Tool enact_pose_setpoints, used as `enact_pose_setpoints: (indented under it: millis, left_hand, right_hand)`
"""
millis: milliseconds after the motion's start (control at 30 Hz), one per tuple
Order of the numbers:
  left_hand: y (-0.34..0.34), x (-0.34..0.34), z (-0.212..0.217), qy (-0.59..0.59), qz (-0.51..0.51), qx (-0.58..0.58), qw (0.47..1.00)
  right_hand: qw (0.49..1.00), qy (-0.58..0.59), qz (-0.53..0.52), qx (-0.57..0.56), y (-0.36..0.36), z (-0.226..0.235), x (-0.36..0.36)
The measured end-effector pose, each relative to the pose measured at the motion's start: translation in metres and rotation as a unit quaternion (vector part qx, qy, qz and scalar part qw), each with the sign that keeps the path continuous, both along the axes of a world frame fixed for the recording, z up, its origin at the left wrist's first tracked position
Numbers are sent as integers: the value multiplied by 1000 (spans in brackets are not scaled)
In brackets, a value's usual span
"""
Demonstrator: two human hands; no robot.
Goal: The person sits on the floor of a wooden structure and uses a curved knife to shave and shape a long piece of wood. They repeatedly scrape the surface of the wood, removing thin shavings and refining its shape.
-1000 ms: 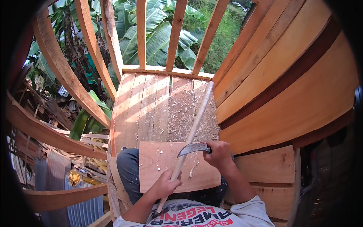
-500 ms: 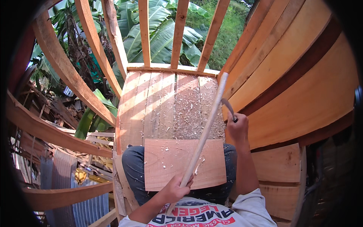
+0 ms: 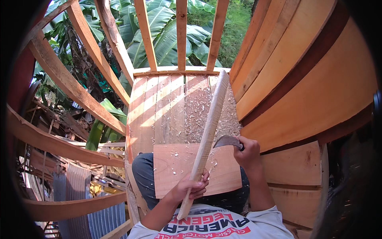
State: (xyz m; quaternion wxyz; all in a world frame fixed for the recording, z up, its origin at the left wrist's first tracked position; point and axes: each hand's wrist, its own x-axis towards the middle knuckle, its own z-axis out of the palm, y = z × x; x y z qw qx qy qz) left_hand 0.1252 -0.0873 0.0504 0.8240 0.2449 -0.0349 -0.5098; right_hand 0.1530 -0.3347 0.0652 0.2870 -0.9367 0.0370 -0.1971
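A long pale wooden stick (image 3: 210, 125) slants up from my shirt toward the far edge of the floor. My left hand (image 3: 191, 186) is wrapped round its lower part. In my right hand (image 3: 248, 153) is the dark handle of a curved knife (image 3: 227, 141). The hooked blade points left, its tip close to the stick's right side; whether they touch I cannot tell. Across my lap lies a flat rectangular board (image 3: 171, 169) with a few wood chips on it, partly hidden behind the stick and my left hand.
Wood shavings cover the plank floor (image 3: 159, 115) ahead of me. Upright wooden slats (image 3: 181, 36) stand along the far and left sides, with banana leaves beyond. A panelled wooden wall (image 3: 302, 87) rises on the right. Corrugated sheets (image 3: 77, 191) and scrap wood lie below left.
The knife has come down along the stick toward me, and its blade now shows flat. The stick has turned, showing a broader face, and its upper end has shifted left.
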Motion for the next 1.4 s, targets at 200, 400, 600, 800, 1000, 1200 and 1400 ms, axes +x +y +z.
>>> enact_pose_setpoints:
  millis: [200, 400, 600, 800, 1000, 1200, 1400]
  left_hand:
    - [-13, -6, 11, -80, -10, 75, 994]
    - [-14, -32, 13, -144, -36, 111, 983]
    - [-10, -23, 6, -26, -36, 59, 997]
    - [-10, -5, 7, -51, -17, 61, 997]
    - [-12, -6, 11, -53, -49, 80, 994]
    - [-14, -21, 20, -338, 39, 307, 889]
    - [-5, -43, 23, -400, -19, 386, 831]
  right_hand:
    - [996, -50, 40, -68, 16, 9, 10]
    - [979, 21, -187, 73, -57, -2, 39]
    - [988, 37, -113, 99, -35, -20, -4]
    - [990, 45, -74, 113, 0, -30, -31]
    - [998, 9, -10, 66, 13, -15, -32]
    - [999, -25, -45, -4, 7, -7, -23]
    - [985, -26, -168, 9, -27, -1, -20]
